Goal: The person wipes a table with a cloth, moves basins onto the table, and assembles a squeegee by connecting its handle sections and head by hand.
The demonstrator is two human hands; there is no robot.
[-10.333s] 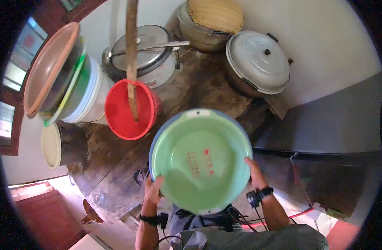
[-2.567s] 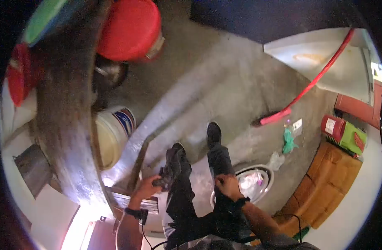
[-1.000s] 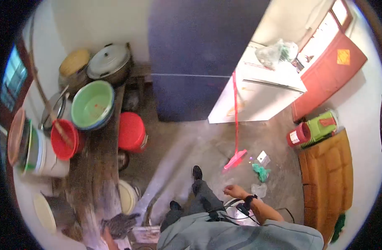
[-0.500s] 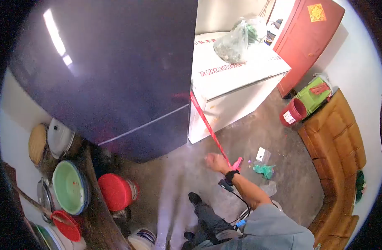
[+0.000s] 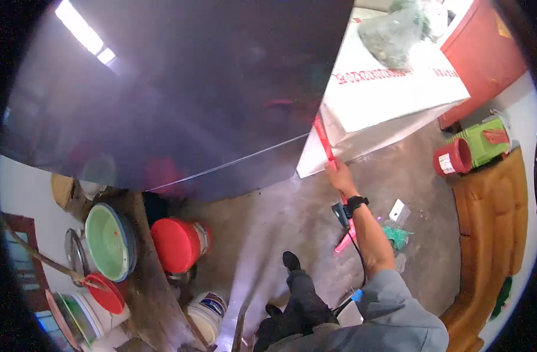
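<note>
My right hand [image 5: 340, 177] is closed around a long red pole [image 5: 322, 138] with pale lettering along it. The pole slants up to the near corner of a white box [image 5: 397, 100], beside a large glossy dark panel. Its lower part passes behind my wrist, and a pink end [image 5: 343, 242] shows below, near the floor. On that wrist are a black band [image 5: 356, 203] and a small black device [image 5: 340, 215] with a cable. My left hand is out of view.
Glossy dark panel [image 5: 192, 105] with a seam fills the upper left. Red bucket [image 5: 176, 245], green basin [image 5: 104, 243] and white bucket [image 5: 205, 320] stand at left. A brown sofa [image 5: 491, 229] lines the right. Green plastic [image 5: 397, 236] lies on the floor; a bag [image 5: 391, 41] tops the box.
My right hand has gone from loose beside the pole to gripping it, higher up. The pole's lower end has shifted. The view has turned, so the box appears farther right.
</note>
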